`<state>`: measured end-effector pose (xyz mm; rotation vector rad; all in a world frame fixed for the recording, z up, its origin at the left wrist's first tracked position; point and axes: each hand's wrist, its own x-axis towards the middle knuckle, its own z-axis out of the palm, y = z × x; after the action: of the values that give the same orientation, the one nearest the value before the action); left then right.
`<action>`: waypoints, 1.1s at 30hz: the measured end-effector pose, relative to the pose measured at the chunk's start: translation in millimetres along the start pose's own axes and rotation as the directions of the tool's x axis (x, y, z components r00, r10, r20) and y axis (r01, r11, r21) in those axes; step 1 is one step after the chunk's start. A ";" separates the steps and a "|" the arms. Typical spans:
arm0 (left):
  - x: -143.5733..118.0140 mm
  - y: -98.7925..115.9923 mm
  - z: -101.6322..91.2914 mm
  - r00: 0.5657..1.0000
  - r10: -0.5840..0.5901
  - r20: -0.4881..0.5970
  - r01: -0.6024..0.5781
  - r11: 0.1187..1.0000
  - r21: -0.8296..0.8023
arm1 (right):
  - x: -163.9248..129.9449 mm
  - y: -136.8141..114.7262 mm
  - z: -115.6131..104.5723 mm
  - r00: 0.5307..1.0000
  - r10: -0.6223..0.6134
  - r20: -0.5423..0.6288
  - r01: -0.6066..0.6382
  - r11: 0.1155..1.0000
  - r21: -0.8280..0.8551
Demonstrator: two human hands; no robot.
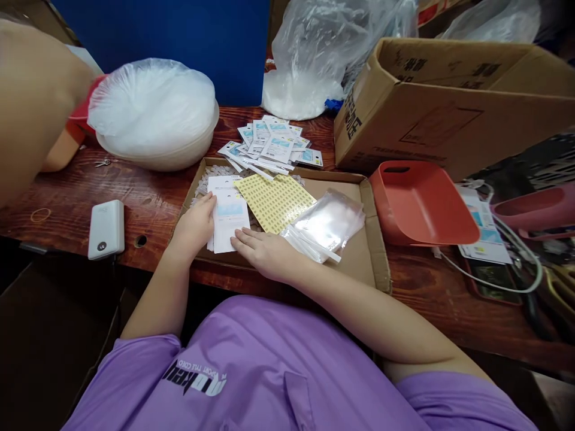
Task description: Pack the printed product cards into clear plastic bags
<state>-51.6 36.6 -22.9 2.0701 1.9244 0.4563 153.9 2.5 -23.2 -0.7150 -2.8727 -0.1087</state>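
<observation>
A small stack of white printed cards [230,209] with pale blue panels lies over the near left of a shallow cardboard tray [381,263]. My left hand [196,226] holds the stack by its left edge. My right hand [265,251] rests palm down, its fingers stretched out and touching the lower right edge of the top card. Right of the cards lies a yellow sheet of small stickers [274,200]. Clear plastic sleeves [326,221] overlap the sheet. Small translucent pieces [211,179] show beneath the cards, partly hidden.
Packed cards [276,143] are heaped behind the tray. A bowl [157,157] with a white filled bag stands at left, near another person's arm [36,102]. A white power bank [106,229] lies left; a red bin [422,203] and cardboard box [453,126] stand right.
</observation>
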 end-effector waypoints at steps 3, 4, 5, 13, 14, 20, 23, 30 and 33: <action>-0.3 0.8 -0.2 1.000 0.005 -0.024 -0.005 1.000 -0.021 | -0.4 -1.1 1.8 0.995 -0.011 -0.097 0.010 1.000 -0.006; -0.9 1.3 -1.1 0.999 0.005 -0.034 -0.006 0.999 -0.046 | 0.6 -1.0 3.3 0.992 -0.008 -0.126 0.007 1.000 -0.005; -1.8 1.7 -2.4 0.999 -0.006 -0.042 0.003 0.997 -0.076 | 1.9 -0.4 5.1 0.989 0.001 -0.145 -0.001 1.000 0.002; -7.5 -1.0 -12.8 0.992 -0.070 -0.109 0.046 0.977 -0.207 | 3.0 3.9 2.5 0.965 0.046 -0.256 -0.025 0.996 0.081; -7.9 0.5 -13.8 0.987 -0.065 -0.148 0.033 0.978 -0.207 | -4.3 1.8 -3.5 0.953 0.032 -0.302 -0.011 0.997 0.072; -9.6 42.8 -18.6 0.935 0.111 -0.338 -0.166 0.976 -0.139 | -98.3 -7.0 -29.7 0.801 0.081 -0.593 -0.067 0.997 0.046; -5.0 84.9 -9.1 0.944 0.298 -0.143 -0.317 0.938 -0.140 | -150.5 -6.0 -20.0 0.720 0.316 -0.618 -0.321 0.941 0.107; 40.4 179.8 56.1 0.886 0.217 0.410 -0.170 0.974 -0.148 | -193.3 -18.4 0.2 0.758 0.411 -0.506 -0.409 0.904 0.122; 62.1 201.5 81.5 0.883 0.149 0.445 -0.116 0.988 -0.101 | -190.7 -22.4 1.1 0.769 0.400 -0.498 -0.398 0.910 0.117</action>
<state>169.1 84.4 -12.2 2.0436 1.4806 0.0529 308.7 -104.4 -61.2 -1.0911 -2.1609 -0.1992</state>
